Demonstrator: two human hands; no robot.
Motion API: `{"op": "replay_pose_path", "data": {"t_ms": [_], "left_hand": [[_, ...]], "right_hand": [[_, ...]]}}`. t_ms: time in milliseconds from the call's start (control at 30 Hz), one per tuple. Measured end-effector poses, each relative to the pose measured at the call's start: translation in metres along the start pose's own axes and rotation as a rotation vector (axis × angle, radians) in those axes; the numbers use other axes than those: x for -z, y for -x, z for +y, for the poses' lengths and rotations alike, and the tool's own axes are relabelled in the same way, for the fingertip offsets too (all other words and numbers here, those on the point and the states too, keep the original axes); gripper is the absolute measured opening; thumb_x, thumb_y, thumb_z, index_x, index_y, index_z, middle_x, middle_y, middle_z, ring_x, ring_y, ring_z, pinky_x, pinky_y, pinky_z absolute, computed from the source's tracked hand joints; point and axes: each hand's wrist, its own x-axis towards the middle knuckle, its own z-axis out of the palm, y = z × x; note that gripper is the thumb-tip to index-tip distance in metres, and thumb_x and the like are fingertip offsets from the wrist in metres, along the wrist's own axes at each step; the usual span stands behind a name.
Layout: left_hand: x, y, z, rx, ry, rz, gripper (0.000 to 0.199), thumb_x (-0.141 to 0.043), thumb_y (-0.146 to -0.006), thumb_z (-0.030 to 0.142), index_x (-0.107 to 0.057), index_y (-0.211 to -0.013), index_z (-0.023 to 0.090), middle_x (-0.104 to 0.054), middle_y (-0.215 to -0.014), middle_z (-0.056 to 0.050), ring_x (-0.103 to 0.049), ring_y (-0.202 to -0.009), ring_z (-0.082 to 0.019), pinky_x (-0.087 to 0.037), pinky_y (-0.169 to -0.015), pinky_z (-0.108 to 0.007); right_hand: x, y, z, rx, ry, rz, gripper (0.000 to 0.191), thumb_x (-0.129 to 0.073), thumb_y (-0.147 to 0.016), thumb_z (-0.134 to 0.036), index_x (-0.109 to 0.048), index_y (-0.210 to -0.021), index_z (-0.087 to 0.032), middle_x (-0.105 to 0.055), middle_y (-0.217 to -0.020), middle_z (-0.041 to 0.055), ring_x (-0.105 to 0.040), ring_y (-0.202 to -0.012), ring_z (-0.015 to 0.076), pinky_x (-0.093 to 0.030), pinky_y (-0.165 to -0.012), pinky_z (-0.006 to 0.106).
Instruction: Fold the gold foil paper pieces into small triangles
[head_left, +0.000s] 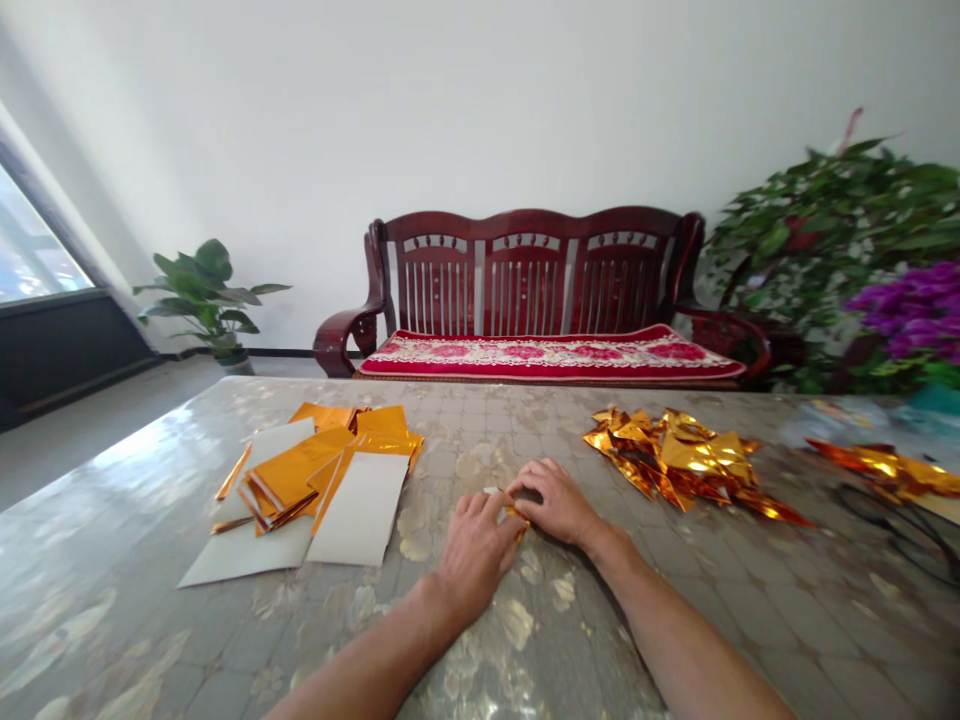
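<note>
Between left hand (472, 555) and right hand (551, 503), pinched gold foil (516, 516)

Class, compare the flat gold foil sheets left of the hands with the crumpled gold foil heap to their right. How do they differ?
The flat gold foil sheets form overlapping rectangles, while the crumpled gold foil heap is creased into jagged points. The sheets look duller; the heap glints brightly. The sheets lie partly on white paper sheets, while the heap rests directly on the patterned table cover. Both are gold-orange foil on the same table.
</note>
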Motion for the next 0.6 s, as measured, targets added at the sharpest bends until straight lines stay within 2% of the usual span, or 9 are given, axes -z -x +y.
{"op": "replay_pose_path", "data": {"t_ms": [133, 300, 400, 600], "left_hand": [[-0.009, 0.003, 0.002, -0.126, -0.026, -0.049, 0.011, -0.055, -0.094, 0.024, -0.064, -0.088, 0.021, -0.063, -0.093, -0.003, -0.054, -0.092, -0.02, -0.041, -0.08, -0.034], [-0.006, 0.005, 0.002, -0.139, -0.071, -0.06, 0.013, -0.055, -0.095, 0.027, -0.062, -0.087, 0.021, -0.064, -0.088, -0.002, -0.054, -0.089, -0.021, -0.039, -0.076, -0.036], [0.0, 0.003, -0.006, -0.108, -0.102, -0.072, 0.012, -0.054, -0.095, 0.026, -0.063, -0.089, 0.021, -0.065, -0.087, -0.002, -0.054, -0.09, -0.021, -0.039, -0.076, -0.036], [0.003, -0.001, -0.032, 0.062, -0.176, -0.136, 0.013, -0.053, -0.095, 0.022, -0.066, -0.093, 0.019, -0.067, -0.095, -0.005, -0.057, -0.095, -0.024, -0.042, -0.081, -0.038]], "right_hand": [[-0.001, 0.0, -0.001, 0.056, -0.011, 0.001, 0.02, -0.065, -0.079, -0.014, -0.075, -0.091, -0.028, -0.066, -0.092, 0.0, -0.053, -0.094, 0.0179, -0.039, -0.087, 0.031], [0.0, 0.0, 0.0, 0.051, 0.038, 0.02, 0.018, -0.064, -0.08, -0.014, -0.075, -0.089, -0.026, -0.067, -0.089, 0.0002, -0.054, -0.09, 0.0172, -0.04, -0.084, 0.03], [0.003, 0.001, -0.004, 0.053, 0.124, 0.026, 0.015, -0.063, -0.082, -0.016, -0.074, -0.086, -0.025, -0.066, -0.086, 0.0004, -0.053, -0.088, 0.0171, -0.039, -0.082, 0.03], [0.007, 0.003, -0.022, 0.12, 0.308, 0.005, 0.012, -0.061, -0.085, -0.019, -0.068, -0.075, -0.021, -0.063, -0.082, 0.0032, -0.05, -0.088, 0.0194, -0.036, -0.081, 0.032]]}}
